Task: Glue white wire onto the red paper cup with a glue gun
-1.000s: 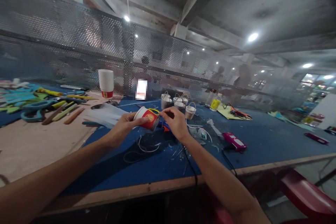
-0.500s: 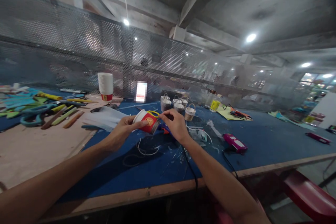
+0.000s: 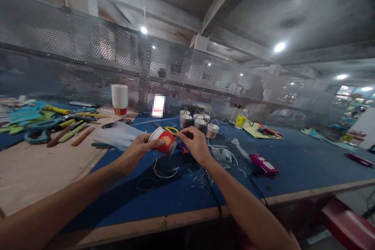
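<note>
Nothing but the viewpoint has clearly moved since the earlier frame. Left hand (image 3: 135,149) grips the cup (image 3: 166,141), tilted above the mat (image 3: 125,193); squeezing hard could dent it. Cord (image 3: 164,176) lies looped below and could snag if dragged. Right hand (image 3: 195,143) has its fingertips bunched at the cup's base; whether they pinch anything, I cannot tell.

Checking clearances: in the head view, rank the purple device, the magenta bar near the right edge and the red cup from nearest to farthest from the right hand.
1. Red cup: just left of the right hand, held in the left hand.
2. Purple device: to the right, on the blue surface.
3. Magenta bar: far right, near the picture's edge.
</note>
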### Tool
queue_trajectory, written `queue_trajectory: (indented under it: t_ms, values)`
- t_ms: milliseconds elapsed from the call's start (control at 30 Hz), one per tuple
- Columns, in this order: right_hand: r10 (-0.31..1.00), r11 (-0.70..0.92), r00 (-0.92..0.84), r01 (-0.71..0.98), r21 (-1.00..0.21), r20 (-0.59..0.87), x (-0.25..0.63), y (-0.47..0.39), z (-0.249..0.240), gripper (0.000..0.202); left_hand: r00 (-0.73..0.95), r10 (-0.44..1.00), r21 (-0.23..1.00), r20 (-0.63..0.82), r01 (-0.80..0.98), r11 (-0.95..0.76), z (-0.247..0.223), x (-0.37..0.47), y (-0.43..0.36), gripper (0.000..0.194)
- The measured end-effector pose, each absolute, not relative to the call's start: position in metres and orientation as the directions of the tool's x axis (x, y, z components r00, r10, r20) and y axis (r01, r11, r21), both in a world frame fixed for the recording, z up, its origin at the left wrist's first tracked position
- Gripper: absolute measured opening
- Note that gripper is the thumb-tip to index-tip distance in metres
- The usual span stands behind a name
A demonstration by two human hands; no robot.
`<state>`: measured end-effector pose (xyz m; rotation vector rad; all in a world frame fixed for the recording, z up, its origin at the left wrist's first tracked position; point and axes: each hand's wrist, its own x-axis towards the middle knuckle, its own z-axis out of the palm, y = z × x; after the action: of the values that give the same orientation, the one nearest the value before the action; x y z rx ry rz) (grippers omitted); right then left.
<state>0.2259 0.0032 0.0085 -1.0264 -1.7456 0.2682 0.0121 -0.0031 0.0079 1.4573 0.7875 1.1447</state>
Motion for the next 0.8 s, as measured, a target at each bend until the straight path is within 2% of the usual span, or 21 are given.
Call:
queue_trajectory:
  t_ms: [800]
  values:
    - [0.739, 0.615, -0.103, 0.506, -0.605, 0.666, 0.2245, 0.0024, 0.0075, 0.025, 0.364, 0.9, 0.971, 0.24, -0.087, -0.224, 0.0093, 0.0113, -0.0049, 0.015]
